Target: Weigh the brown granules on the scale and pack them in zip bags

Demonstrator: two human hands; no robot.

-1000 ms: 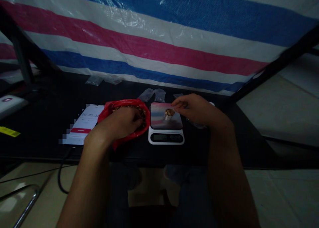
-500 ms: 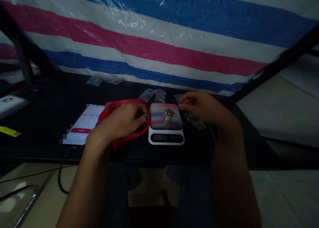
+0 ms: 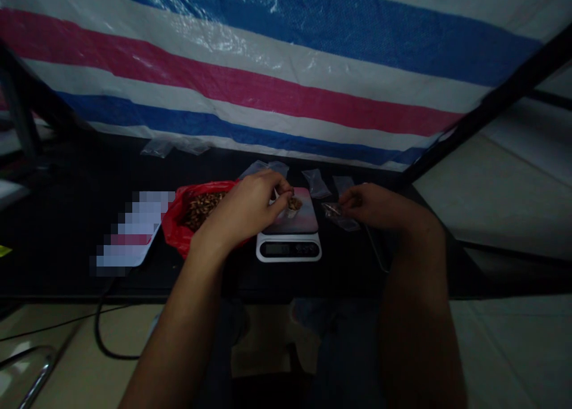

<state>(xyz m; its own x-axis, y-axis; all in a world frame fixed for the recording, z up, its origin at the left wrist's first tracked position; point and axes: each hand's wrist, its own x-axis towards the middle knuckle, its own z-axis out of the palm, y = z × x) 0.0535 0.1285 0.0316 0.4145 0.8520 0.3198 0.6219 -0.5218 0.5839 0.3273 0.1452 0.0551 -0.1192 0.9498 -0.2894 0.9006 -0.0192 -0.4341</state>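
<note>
My left hand (image 3: 259, 200) reaches over the kitchen scale (image 3: 289, 249), thumb and fingers pinched at the top of a small cup (image 3: 292, 212). Brown grain-like pieces fill that cup, which stands on the scale's plate. Whatever sits in the pinch is too small to name. Beneath my left wrist, a red plastic bag (image 3: 174, 227) lies open, holding many brown pieces (image 3: 203, 209). To the right of the scale, my right hand (image 3: 370, 205) has its fingers curled together beside a small clear bag with dark contents (image 3: 332, 210); whether they grip it is hidden.
Flat clear bags (image 3: 316, 183) lie behind the scale, with others (image 3: 156, 147) at the back left. A phone (image 3: 134, 230), blurred out, rests on the black table left of the red bag. A striped plastic sheet (image 3: 268, 69) hangs behind.
My left hand has moved right, from the red bag to the cup on the scale. My right hand has come down and nearer, away from the flat bag behind. The view has shifted slightly.
</note>
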